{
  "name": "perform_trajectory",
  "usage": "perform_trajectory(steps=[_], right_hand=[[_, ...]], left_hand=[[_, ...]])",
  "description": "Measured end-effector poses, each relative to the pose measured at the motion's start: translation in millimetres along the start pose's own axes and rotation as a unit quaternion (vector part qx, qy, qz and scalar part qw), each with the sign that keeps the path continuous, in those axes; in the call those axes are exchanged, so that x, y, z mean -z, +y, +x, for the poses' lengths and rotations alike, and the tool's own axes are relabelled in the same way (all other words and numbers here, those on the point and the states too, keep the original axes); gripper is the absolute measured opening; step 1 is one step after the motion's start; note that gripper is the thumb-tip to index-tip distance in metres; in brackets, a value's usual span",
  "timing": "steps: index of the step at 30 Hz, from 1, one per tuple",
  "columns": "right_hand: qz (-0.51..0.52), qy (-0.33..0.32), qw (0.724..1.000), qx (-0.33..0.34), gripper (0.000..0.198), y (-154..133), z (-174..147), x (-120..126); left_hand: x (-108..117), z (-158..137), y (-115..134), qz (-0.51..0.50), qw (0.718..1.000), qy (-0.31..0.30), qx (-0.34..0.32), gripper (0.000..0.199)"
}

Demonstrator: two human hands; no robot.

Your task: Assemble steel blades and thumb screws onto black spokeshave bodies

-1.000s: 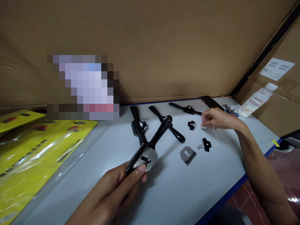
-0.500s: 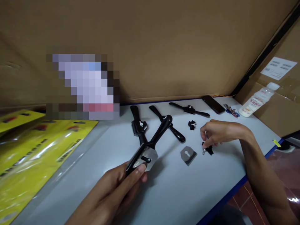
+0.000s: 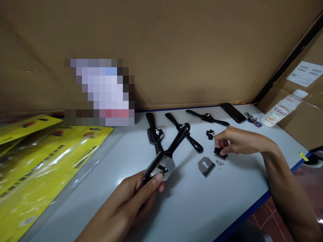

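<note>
My left hand (image 3: 137, 193) is closed around a black spokeshave (image 3: 178, 141), its thumb pressing a steel blade (image 3: 169, 169) against the tool's body. My right hand (image 3: 233, 143) pinches a small black cap plate (image 3: 220, 153) just above the table. Below that plate lies a silver thumbscrew (image 3: 219, 164). To its left rests a loose blade (image 3: 206, 166) with a keyhole slot. A second black cap plate (image 3: 210, 134), with a screw beside it, lies behind. Three other spokeshaves lie farther back: one at the left (image 3: 154, 132), one in the middle (image 3: 194, 143) and one at the rear (image 3: 207, 117).
Yellow plastic-wrapped packages (image 3: 50, 168) cover the left of the table. A dark phone (image 3: 233, 112), keys (image 3: 253, 120) and a white bottle (image 3: 285, 108) stand or lie at the back right. Cardboard walls (image 3: 176, 53) rise behind and at the right.
My right hand has lifted the black cap plate off the table, and the thumbscrew now lies apart from it. My left hand keeps its hold on the spokeshave and blade. The view has shifted slightly.
</note>
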State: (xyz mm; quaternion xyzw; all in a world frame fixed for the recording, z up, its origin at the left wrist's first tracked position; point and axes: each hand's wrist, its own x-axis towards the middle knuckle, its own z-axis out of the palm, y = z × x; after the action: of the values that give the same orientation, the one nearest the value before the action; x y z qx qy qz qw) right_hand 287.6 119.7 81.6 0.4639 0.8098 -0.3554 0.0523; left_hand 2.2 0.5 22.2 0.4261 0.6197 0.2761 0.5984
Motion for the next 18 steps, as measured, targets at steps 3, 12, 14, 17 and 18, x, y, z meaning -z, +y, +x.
perform_trajectory(steps=[3,12,14,17,18], right_hand=[[0.172,0.046,0.982,0.066,0.017,-13.3,-4.7,0.7],[0.390,0.093,0.912,0.090,0.031,-58.3,14.0,-48.5],[0.416,0.086,0.902,0.080,0.034,-60.5,21.9,-58.5],[0.452,0.067,0.888,0.053,0.039,-62.8,30.8,-71.0],[0.458,0.062,0.886,0.046,0.040,-63.8,32.4,-74.6]], left_hand=[[0.3,3.0,1.5,-0.009,1.000,-0.021,-0.020,0.059],[2.5,11.4,1.4,-0.017,0.992,-0.090,-0.087,0.051],[1.9,11.2,1.5,-0.020,0.991,-0.094,-0.093,0.049],[1.2,11.9,1.6,-0.027,0.989,-0.097,-0.106,0.046],[1.1,12.1,1.9,-0.030,0.988,-0.098,-0.112,0.045]])
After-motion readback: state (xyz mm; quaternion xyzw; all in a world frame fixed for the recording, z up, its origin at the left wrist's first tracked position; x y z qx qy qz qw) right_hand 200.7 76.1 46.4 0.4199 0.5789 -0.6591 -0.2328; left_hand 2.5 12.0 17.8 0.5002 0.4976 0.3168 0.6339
